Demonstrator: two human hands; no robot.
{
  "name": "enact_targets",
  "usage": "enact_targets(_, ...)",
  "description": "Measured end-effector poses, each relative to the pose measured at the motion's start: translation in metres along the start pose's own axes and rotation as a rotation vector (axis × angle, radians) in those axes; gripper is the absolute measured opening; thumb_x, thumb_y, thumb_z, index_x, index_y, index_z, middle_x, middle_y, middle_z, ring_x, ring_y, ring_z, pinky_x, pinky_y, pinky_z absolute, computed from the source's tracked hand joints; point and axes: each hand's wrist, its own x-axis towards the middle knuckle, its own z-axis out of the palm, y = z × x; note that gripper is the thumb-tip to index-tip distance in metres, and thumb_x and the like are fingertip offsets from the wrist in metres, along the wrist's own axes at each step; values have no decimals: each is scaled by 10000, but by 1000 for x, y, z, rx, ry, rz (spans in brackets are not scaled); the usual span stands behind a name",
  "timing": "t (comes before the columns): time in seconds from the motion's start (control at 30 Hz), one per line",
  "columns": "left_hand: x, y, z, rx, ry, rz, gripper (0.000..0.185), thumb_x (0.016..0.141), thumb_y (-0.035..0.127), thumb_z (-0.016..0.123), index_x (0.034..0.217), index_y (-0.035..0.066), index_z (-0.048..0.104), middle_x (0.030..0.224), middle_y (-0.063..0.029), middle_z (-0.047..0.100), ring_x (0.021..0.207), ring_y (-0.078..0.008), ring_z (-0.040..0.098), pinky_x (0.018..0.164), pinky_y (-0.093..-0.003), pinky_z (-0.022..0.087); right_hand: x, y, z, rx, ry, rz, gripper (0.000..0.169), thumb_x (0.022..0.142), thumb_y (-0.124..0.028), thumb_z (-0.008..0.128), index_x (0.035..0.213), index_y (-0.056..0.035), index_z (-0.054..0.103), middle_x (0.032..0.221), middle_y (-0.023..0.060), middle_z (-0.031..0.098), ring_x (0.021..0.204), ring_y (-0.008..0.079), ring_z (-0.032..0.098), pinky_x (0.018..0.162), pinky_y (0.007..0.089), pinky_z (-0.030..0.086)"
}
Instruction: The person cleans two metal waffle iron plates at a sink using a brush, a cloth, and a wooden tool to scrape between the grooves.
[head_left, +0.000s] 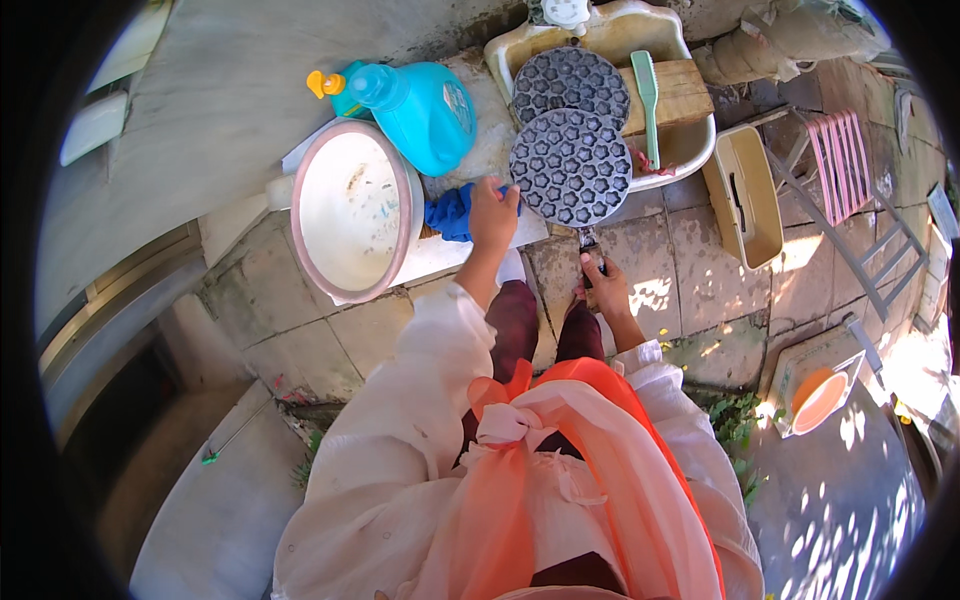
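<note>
My right hand (606, 285) grips the dark handle (589, 241) of a round metal mould pan (571, 166), whose face is covered in flower-shaped cavities. Behind it lies a second, matching round mould plate (566, 82) over the sink; the near plate overlaps its edge, and I cannot tell how the two are joined. At the left of the pan, my left hand (493, 217) is closed on a bunched blue cloth (448, 214), which shows on both sides of the fingers. A white basin with a pink rim (352, 210) stands tilted just left of the cloth.
A stained ceramic sink (694, 154) bears a wooden board (671, 94) and a pale green brush (646, 112). Blue detergent bottles (431, 112) stand behind the basin. Rightward are a beige bin (742, 199), a folding stool (840, 169) and an orange bowl (819, 405).
</note>
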Motion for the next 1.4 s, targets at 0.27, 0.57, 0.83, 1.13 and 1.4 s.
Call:
enact_targets(0.27,71,-2,39,15,-355,-329,524,870,526,651,767,14,613,677,-133,654,684,-286,661,657,-401,502,17,21,1,-68,42,-44,592,899,-500,662,1093,57,605,738,91,641,557,149,623,494,275,492)
enact_targets(0.57,78,16,40,119,-283,-190,322,868,406,637,879,84,646,858,-129,708,822,-345,676,731,-450,520,35,48,-4,-285,136,-52,825,868,-598,634,1302,93,521,891,190,676,683,225,668,614,328,542)
enact_targets(0.83,77,8,34,246,-310,-48,287,896,384,621,897,97,613,894,-139,702,870,-378,663,741,-516,507,11,7,12,-288,174,-30,793,867,-539,672,1312,98,515,942,199,664,654,202,658,554,313,534)
enact_targets(1.13,93,-12,36,-72,-442,-64,245,877,282,643,974,65,584,867,-142,681,762,-300,668,695,-424,525,-22,-27,16,-238,264,-64,551,874,-474,695,1037,51,650,644,67,568,491,140,562,459,302,486)
enact_targets(1.4,49,9,-14,-632,-544,-314,298,963,323,616,943,30,662,797,-28,661,664,-72,554,595,-234,434,-26,-29,-48,36,454,-214,431,917,-425,672,763,-27,615,585,17,540,467,96,507,402,259,415)
